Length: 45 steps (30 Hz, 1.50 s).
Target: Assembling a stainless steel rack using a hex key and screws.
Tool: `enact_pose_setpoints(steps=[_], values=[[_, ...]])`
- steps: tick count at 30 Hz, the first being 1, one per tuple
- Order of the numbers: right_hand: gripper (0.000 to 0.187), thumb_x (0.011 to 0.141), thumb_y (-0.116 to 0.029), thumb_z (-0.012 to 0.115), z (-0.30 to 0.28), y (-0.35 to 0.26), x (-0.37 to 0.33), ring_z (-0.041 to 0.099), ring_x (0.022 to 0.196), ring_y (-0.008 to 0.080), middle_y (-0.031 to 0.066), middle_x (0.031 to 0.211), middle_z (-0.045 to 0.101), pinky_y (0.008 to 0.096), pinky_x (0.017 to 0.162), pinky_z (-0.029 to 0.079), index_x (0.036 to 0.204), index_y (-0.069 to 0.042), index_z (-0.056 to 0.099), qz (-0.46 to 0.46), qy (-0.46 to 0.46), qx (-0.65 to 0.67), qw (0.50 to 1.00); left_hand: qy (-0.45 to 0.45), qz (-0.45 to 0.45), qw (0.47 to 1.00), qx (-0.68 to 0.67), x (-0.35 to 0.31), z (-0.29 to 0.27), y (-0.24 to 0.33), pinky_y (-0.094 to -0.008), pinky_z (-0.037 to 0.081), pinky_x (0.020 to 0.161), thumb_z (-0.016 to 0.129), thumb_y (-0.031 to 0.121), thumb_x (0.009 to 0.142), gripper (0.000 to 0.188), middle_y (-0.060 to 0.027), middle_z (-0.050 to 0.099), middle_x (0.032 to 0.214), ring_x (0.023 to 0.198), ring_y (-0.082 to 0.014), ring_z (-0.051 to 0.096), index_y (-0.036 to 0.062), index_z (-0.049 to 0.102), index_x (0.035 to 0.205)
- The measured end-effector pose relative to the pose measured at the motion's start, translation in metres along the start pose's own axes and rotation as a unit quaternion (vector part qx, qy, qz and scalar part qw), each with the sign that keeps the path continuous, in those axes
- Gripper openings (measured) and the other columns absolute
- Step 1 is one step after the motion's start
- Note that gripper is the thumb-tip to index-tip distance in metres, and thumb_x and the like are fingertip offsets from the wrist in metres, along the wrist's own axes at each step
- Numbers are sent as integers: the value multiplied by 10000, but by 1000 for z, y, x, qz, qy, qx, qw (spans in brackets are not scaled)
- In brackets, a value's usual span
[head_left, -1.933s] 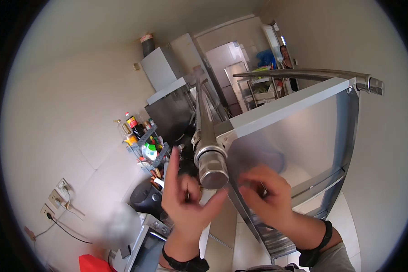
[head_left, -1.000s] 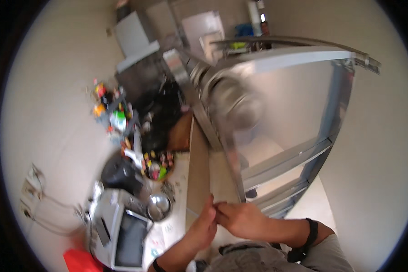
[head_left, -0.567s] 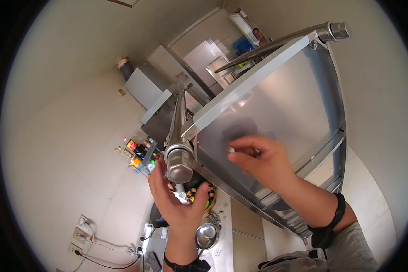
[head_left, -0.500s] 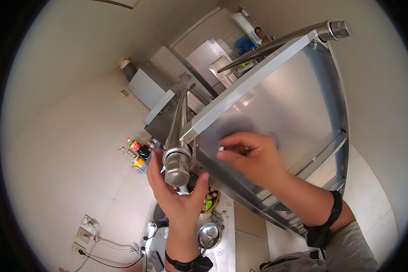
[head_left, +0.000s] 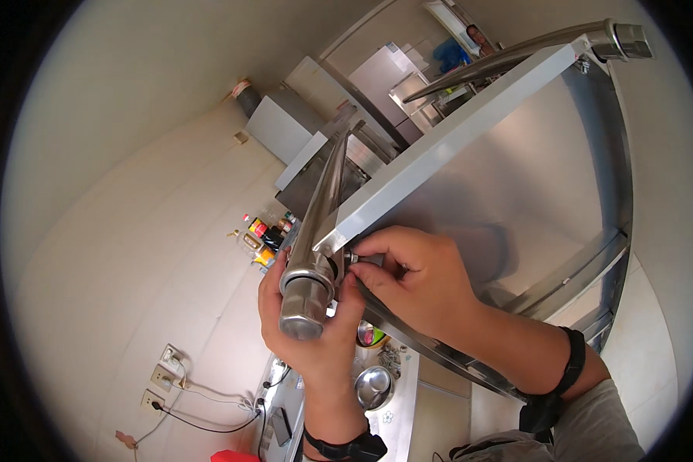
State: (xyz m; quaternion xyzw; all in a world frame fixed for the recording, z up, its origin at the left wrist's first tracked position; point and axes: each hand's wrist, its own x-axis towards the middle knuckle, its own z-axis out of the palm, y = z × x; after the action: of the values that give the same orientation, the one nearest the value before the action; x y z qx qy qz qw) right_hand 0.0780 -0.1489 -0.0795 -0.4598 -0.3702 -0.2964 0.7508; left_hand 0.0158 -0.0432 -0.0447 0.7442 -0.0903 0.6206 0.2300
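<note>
A round stainless-steel leg with a hexagonal foot stands at a corner of a metal tabletop frame. My left hand cups the leg close to its foot, fingers behind and thumb on the right side. With thumb and index finger my right hand pinches a small shiny metal nut against the inner side of the leg, just under the corner. The thread it may sit on is hidden. Another leg is fixed at the far right corner, with fastener hardware showing beside it.
Below lies a worktop with a steel bowl, loose metal fasteners and a phone-like dark slab. Bottles stand by the wall. Cables run from wall sockets. A person shows in the background.
My right hand has moved left with the small nut and now presses it to the leg. My left hand has closed in around the leg. The whole view has shifted slightly.
</note>
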Motion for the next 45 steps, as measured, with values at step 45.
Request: enact_pose_setpoints(steps=[45], values=[[133, 779, -4, 582, 5, -15, -4, 622, 677, 186, 134, 812, 636, 291, 640, 499, 905, 30, 603, 117, -4, 60, 991, 3, 6, 998, -60, -8, 8, 5, -299, 483, 805, 693, -18, 585, 594, -148, 572, 1075, 933, -203, 592, -70, 499, 1144]])
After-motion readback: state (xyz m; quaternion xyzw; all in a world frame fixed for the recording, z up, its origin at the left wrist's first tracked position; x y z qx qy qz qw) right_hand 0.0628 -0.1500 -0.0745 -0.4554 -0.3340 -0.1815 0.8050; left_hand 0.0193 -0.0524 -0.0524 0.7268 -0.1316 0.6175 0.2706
